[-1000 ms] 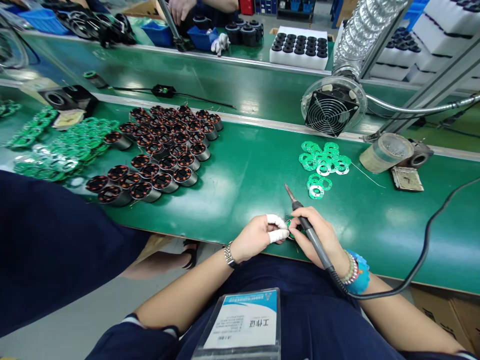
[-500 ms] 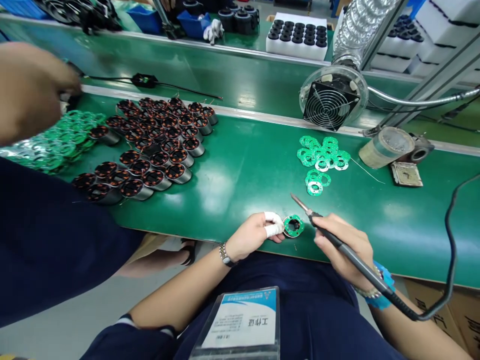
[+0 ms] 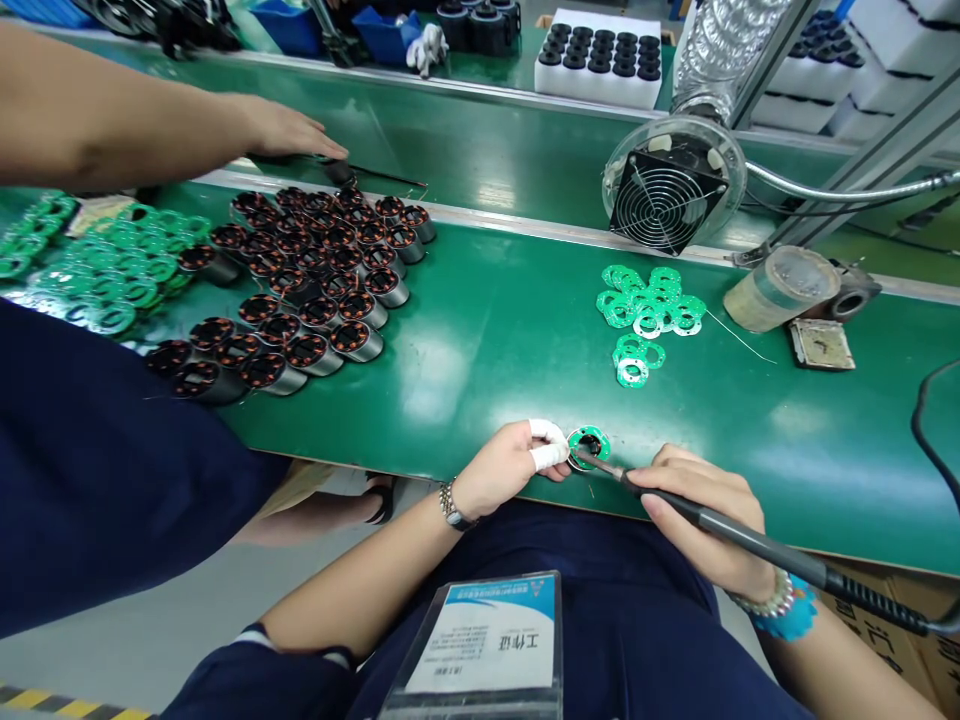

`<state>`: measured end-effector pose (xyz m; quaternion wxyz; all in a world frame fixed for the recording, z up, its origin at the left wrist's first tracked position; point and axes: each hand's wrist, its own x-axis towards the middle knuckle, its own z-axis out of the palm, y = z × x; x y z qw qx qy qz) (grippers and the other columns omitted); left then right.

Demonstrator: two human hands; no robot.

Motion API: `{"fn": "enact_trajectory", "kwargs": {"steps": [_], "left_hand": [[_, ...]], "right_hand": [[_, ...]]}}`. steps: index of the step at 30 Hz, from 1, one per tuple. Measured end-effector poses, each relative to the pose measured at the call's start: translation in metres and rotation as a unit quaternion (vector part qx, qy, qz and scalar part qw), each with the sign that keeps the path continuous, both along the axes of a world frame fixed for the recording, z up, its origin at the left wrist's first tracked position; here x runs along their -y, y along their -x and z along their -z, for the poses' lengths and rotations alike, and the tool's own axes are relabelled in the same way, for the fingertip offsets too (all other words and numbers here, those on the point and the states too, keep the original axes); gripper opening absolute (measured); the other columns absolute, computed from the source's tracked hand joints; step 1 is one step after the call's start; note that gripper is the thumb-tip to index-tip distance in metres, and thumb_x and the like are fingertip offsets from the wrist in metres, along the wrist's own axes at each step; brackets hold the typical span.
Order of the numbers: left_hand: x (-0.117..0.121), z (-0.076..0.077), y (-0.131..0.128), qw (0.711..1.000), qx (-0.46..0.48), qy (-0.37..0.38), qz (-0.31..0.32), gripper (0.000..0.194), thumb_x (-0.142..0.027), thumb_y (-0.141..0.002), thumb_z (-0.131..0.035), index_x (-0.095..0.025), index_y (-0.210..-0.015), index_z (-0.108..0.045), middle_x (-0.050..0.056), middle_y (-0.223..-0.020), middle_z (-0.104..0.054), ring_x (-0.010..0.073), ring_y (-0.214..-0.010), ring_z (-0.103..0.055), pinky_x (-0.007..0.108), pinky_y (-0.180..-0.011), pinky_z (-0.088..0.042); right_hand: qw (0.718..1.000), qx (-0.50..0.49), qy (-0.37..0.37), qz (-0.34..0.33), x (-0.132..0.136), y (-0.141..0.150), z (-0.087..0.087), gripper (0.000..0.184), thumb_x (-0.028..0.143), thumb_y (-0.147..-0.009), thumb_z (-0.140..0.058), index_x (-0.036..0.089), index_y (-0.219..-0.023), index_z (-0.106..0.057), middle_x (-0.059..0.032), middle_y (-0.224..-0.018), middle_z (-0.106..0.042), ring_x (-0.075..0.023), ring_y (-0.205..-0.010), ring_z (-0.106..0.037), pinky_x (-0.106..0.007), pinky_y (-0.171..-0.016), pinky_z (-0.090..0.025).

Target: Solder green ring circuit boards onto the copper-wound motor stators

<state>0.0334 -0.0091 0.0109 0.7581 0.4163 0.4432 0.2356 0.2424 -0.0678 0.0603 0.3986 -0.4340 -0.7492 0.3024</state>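
My left hand (image 3: 514, 462), two fingertips wrapped in white, grips the left edge of a motor stator topped with a green ring-shaped circuit board (image 3: 600, 437). The stator is at the near edge of the green bench; its lower part is hardly visible. In my right hand (image 3: 709, 510) is a soldering iron (image 3: 750, 537), held like a pen. Its tip points left and reaches the board's ring, by my left fingertips. Whether a wire is pinched there is too small to tell. Farther back lie loose green ring boards (image 3: 649, 305).
Many copper-wound stators (image 3: 307, 290) stand at left, beside stacked green boards (image 3: 127, 265). A co-worker's arm (image 3: 150, 125) reaches over them. A fan (image 3: 660, 200) hangs at the back; a round container (image 3: 780, 288) and a soldering sponge (image 3: 821, 343) are at right. The iron's cord (image 3: 926, 420) trails right.
My right hand first leaves the board and moves right, then brings the iron's tip down onto it. My left hand keeps hold of the stator. A co-worker's arm has come in from the left.
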Motion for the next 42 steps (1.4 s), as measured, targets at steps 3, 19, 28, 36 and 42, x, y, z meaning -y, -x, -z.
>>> {"fn": "enact_trajectory", "kwargs": {"steps": [3, 19, 28, 36, 42], "left_hand": [[0.000, 0.000, 0.000, 1.000, -0.003, -0.001, 0.001, 0.015, -0.025, -0.068, -0.066, -0.012, -0.069, -0.058, 0.003, -0.066, -0.063, 0.0132, -0.063, -0.061, 0.027, -0.065, -0.049], [0.025, 0.018, 0.012, 0.842, -0.185, -0.503, 0.066, 0.015, -0.022, -0.078, -0.058, -0.018, -0.093, -0.062, 0.006, -0.087, -0.068, 0.0177, -0.080, -0.064, 0.031, -0.075, -0.050], [0.000, -0.005, 0.000, 0.997, -0.031, -0.051, 0.057, 0.017, -0.026, -0.065, -0.069, -0.013, -0.064, -0.059, -0.001, -0.057, -0.057, 0.0087, -0.053, -0.053, 0.022, -0.055, -0.046], [0.003, -0.003, 0.002, 0.999, 0.003, -0.027, 0.017, 0.023, -0.028, -0.061, -0.073, -0.012, -0.069, -0.060, 0.000, -0.061, -0.059, 0.0095, -0.058, -0.055, 0.023, -0.058, -0.046], [0.011, -0.004, 0.004, 0.999, 0.008, -0.046, -0.002, 0.016, -0.026, -0.068, -0.067, -0.012, -0.073, -0.059, 0.001, -0.068, -0.061, 0.0110, -0.064, -0.058, 0.024, -0.063, -0.048]], "right_hand": [[1.000, -0.001, -0.008, -0.001, 0.000, -0.003, 0.001, 0.021, 0.011, -0.081, -0.055, 0.018, -0.099, -0.065, -0.0054, -0.074, -0.065, -0.0166, -0.066, -0.059, -0.030, -0.059, -0.049], [0.992, 0.111, 0.028, -0.061, -0.033, 0.006, 0.034, 0.032, 0.023, -0.084, -0.059, 0.020, -0.114, -0.050, -0.0069, -0.100, -0.061, -0.0178, -0.090, -0.060, -0.031, -0.080, -0.050], [0.994, 0.080, -0.068, 0.009, -0.019, 0.024, 0.032, 0.029, 0.015, -0.085, -0.055, 0.021, -0.113, -0.051, -0.0081, -0.101, -0.059, -0.0213, -0.098, -0.054, -0.036, -0.084, -0.048], [0.993, 0.066, -0.093, -0.040, -0.036, 0.041, 0.032, 0.024, 0.008, -0.085, -0.049, 0.020, -0.106, -0.052, -0.0053, -0.085, -0.059, -0.0193, -0.085, -0.051, -0.033, -0.072, -0.048], [0.997, 0.059, -0.050, 0.015, -0.024, 0.045, 0.030, 0.026, 0.008, -0.083, -0.049, 0.019, -0.107, -0.051, -0.0051, -0.083, -0.057, -0.0184, -0.081, -0.051, -0.033, -0.073, -0.047]]}}
